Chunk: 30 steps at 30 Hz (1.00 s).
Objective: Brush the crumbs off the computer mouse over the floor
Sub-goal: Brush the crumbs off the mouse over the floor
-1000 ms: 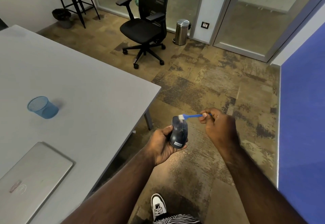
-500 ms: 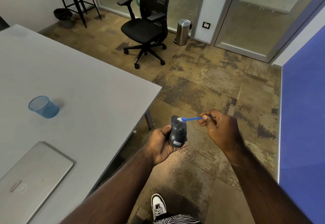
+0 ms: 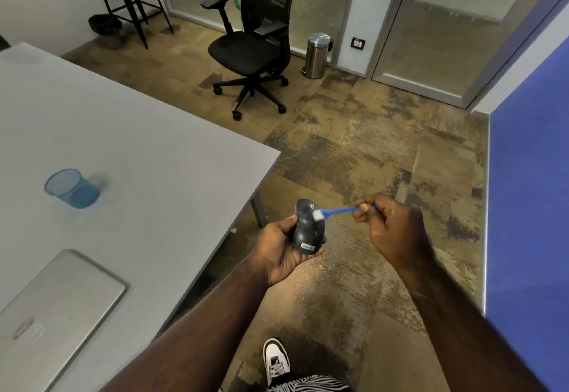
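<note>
My left hand (image 3: 281,248) cradles a dark computer mouse (image 3: 306,229) with a white label at its near end, held over the carpet just beyond the table corner. My right hand (image 3: 391,227) pinches the handle of a small blue brush (image 3: 338,210). The brush's white bristles rest on the upper right side of the mouse. Pale crumbs speckle the carpet (image 3: 332,271) below the mouse.
A grey table (image 3: 138,151) fills the left, carrying a blue mesh cup (image 3: 72,188) and a closed silver laptop (image 3: 52,314). A black office chair (image 3: 255,40) and a steel bin (image 3: 317,54) stand farther back. A blue wall (image 3: 529,207) borders the right. My shoe (image 3: 276,361) is below.
The brush head has slid from the mouse's far tip down onto its right side. Both hands have stayed in about the same place.
</note>
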{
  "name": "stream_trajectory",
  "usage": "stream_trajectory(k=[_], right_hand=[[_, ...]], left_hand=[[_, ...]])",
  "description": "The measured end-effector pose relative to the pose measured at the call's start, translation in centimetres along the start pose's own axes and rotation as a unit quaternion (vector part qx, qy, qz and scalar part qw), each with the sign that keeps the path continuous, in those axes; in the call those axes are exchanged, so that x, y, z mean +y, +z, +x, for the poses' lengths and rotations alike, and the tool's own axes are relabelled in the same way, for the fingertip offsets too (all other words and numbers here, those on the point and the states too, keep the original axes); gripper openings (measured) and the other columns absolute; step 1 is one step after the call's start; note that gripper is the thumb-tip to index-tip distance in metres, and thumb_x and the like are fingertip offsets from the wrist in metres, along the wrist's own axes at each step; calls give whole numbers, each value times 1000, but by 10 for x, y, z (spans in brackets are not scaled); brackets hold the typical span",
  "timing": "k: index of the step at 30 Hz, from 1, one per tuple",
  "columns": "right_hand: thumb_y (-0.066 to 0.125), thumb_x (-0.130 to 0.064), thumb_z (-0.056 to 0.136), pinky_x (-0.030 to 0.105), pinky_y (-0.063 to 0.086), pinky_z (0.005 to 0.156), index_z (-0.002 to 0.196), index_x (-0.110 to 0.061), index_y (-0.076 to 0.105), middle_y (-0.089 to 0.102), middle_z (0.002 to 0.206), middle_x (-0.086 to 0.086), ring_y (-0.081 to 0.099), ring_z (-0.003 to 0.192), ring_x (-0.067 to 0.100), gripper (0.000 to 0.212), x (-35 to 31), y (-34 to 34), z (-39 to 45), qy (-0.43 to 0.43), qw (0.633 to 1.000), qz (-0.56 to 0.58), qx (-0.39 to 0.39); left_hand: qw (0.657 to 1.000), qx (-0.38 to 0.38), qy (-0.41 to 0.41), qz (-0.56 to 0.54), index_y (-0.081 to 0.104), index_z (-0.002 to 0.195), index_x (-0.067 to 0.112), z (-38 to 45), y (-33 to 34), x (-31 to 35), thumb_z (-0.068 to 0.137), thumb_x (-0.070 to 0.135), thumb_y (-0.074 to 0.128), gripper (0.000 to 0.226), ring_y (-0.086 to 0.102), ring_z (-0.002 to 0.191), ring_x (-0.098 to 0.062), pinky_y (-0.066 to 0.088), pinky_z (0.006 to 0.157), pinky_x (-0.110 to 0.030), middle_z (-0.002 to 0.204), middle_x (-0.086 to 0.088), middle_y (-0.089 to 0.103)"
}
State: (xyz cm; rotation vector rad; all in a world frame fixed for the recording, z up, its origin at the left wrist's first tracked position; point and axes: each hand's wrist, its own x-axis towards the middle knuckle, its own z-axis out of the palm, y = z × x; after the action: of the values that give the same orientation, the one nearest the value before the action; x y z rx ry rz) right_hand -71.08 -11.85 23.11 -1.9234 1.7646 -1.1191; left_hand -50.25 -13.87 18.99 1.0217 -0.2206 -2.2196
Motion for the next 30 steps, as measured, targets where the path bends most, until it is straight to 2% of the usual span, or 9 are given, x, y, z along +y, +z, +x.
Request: stream_trajectory(k=[2,6,11,14,19,23,26,28,30], right_hand=[[62,-5,91,28,60,61,97,-18,74,71,74,-16,71,69,1,18,0,-1,1,-1,1000,-3,10],[64,-1,88,30,61,63,91,-15,73,73,74,-12,72,70,0,17,2,-4,-2,-50,996,43,-67],[62,0,89,27,60,64,96,-19,72,71,75,-13,71,72,-1,22,7,-2,-9,-49,998,32,-20],[60,-7,88,29,59,60,93,-22,71,71,76,-14,71,70,2,19,5,0,-16,-71,995,34,-56],[61,-3,90,24,59,61,99,-19,71,69,78,-18,71,73,0,21,10,-3,-17,-42,999,19,19],[61,-3,90,14,55,64,99,-17,71,68,79,-19,70,76,-1,20,5,-1,-18,-60,998,15,-1],[61,-9,92,22,57,54,101,-17,72,72,79,-12,69,65,3,17,12,-3,-14,13,998,-34,51],[61,-11,92,23,57,52,101,-20,72,75,83,-11,71,65,6,17,15,-2,-13,33,998,15,51],[62,-3,91,18,58,62,96,-22,72,74,85,-17,73,76,0,22,7,4,-13,26,996,85,11]], left_hand=[[1000,-1,-2,-5,50,131,-1,0,0,-1,101,29,30,47,61,94,-35,51,80,-43,120,-25,56],[1000,10,-1,-19,49,132,-1,1,-4,-1,102,29,29,47,60,98,-35,50,80,-45,129,-26,54],[999,3,3,-35,47,133,-1,1,-7,2,101,30,31,47,60,101,-37,53,81,-46,135,-26,52],[996,-1,14,-89,46,135,-2,1,-8,4,101,26,32,46,61,104,-33,55,85,-48,138,-23,51],[997,-8,-7,-78,48,131,-1,1,-8,6,100,30,33,46,59,106,-38,53,85,-48,132,-28,53],[997,-1,5,-73,48,132,-1,3,-7,5,101,29,33,45,62,103,-37,56,81,-48,129,-24,56],[997,-3,-4,-76,46,134,-2,2,-7,6,100,29,34,47,62,100,-39,56,81,-48,129,-29,53],[997,-9,-5,-70,47,133,-3,1,-8,5,100,29,34,47,62,98,-39,56,81,-47,124,-29,56],[998,-16,-7,-63,50,130,-3,0,-7,3,100,29,33,46,63,96,-38,56,80,-46,119,-27,60]])
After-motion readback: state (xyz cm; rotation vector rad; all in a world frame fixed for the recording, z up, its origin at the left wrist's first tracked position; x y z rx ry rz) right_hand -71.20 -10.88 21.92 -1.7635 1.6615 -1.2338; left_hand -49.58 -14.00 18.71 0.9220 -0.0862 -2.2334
